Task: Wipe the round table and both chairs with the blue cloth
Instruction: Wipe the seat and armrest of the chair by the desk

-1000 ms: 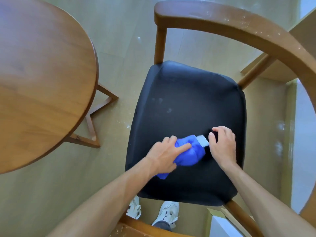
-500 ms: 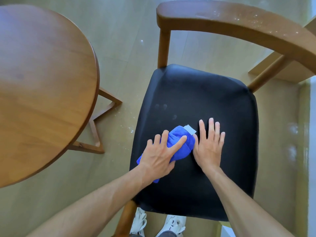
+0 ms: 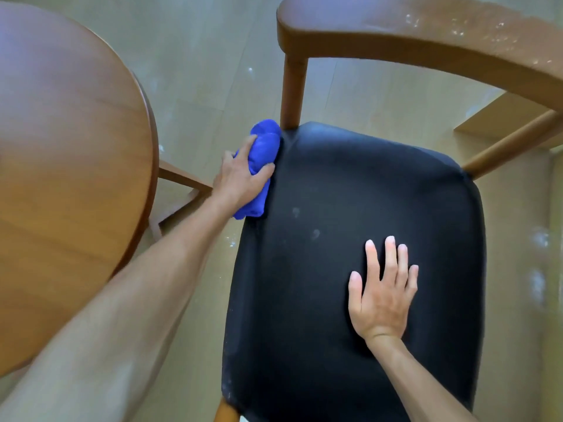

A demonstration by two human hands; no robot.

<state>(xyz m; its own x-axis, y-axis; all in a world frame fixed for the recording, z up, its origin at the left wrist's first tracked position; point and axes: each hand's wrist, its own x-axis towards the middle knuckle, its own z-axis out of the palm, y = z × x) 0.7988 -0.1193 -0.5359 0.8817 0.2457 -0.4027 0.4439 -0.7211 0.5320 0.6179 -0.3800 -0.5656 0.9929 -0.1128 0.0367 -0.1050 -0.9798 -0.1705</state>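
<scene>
A wooden chair with a black padded seat (image 3: pixel 350 193) fills the middle and right. My left hand (image 3: pixel 240 175) grips the bunched blue cloth (image 3: pixel 263 144) against the seat's far left corner, beside the back post. My right hand (image 3: pixel 382 290) lies flat on the seat, fingers straight and slightly spread. The round wooden table (image 3: pixel 67 166) sits at the left. Pale smudges mark the seat's middle, and white specks dot the chair's curved backrest (image 3: pixel 426 35).
The table's wooden leg frame (image 3: pixel 179 184) stands on the floor between table and chair, just under my left forearm. A light wooden piece of furniture (image 3: pixel 499 117) shows at the right behind the chair. White specks lie scattered on the pale floor.
My left hand carried the cloth from the seat's front middle up to its far left corner. My right hand let go of the cloth, flattened on the seat and stayed there.
</scene>
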